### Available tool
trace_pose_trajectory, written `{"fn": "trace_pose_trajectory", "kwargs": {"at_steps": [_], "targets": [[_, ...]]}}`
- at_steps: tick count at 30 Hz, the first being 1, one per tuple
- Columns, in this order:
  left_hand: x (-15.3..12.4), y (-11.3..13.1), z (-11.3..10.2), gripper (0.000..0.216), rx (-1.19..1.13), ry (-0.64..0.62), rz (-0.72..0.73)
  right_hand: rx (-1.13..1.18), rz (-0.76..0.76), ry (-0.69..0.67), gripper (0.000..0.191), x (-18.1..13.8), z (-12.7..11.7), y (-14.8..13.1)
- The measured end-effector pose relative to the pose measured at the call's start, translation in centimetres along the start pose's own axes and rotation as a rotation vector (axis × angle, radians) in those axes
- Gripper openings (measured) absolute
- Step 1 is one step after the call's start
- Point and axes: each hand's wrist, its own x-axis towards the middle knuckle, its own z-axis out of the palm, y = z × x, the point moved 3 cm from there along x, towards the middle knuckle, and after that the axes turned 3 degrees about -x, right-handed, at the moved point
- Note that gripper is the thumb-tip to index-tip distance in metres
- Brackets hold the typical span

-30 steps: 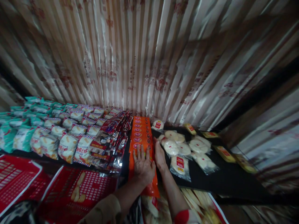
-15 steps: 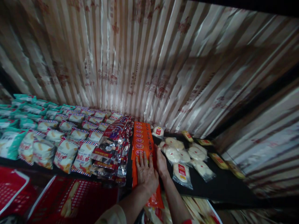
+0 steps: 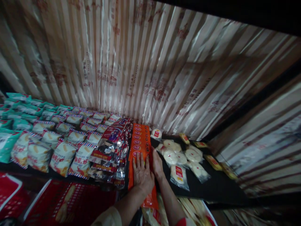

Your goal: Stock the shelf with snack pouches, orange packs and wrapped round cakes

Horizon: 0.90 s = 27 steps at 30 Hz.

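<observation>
Beside the maroon packets [image 3: 107, 147] lie the overlapping orange packets [image 3: 140, 139], left hand [image 3: 143, 178] flat on top, fingers spread, right hand [image 3: 158, 164] upright along the side away from the maroon; no pinch visible. Probably light, soft, slippery (glossy film, that), best gathered from both sides.

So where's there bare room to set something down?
The widest patch is the front right of the black shelf, bordered by white round packs and yellow packs. A narrow strip shows between the right hand and those white packs. It's crowded leftward: orange packs under the left hand, then maroon packs, striped bags and teal bags.
</observation>
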Motion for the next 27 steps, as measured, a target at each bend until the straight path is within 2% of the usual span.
{"fn": "trace_pose_trajectory", "kwargs": {"at_steps": [6,14,21,27], "targets": [[-0.1,-0.1,0.4,0.061,0.022,0.069,0.015,0.011,-0.041,-0.007,0.073,2.6,0.2,-0.2],[0.2,-0.2,0.8,0.062,0.024,0.008,-0.005,0.057,-0.006,-0.017,0.081,5.5,1.6,-0.2],[0.3,-0.5,0.9,0.062,-0.001,0.04,0.019,0.059,0.017,0.036,0.076,5.8,1.7,0.3],[0.5,-1.5,0.3,0.062,0.02,0.042,0.013,0.023,0.038,0.034,0.077,5.5,2.9,-0.2]]}}
